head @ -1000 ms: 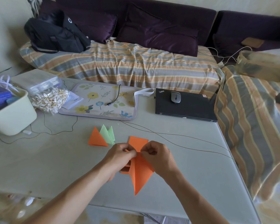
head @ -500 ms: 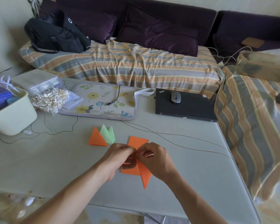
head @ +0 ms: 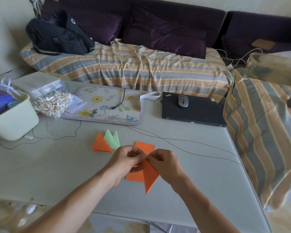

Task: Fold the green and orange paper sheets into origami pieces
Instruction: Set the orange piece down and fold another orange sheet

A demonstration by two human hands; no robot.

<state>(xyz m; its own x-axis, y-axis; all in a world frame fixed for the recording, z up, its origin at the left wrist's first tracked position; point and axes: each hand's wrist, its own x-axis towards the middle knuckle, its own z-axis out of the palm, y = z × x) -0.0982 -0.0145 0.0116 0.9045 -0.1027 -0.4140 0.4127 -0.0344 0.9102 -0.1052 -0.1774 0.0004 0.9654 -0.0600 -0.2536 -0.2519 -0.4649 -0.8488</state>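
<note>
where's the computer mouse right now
In the head view, the grey mouse sits on the closed black laptop at the table's far right, near the striped sofa cover.

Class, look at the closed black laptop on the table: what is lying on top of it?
A grey mouse lies on the closed laptop, near its left back corner. A small red sticker marks the far edge. Anything beneath it is hidden.

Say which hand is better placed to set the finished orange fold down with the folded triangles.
Left. The left hand sits nearer the folded triangles, which lie just beyond it on its own side; the right hand would have to cross over. Both pinch the orange paper.
</note>
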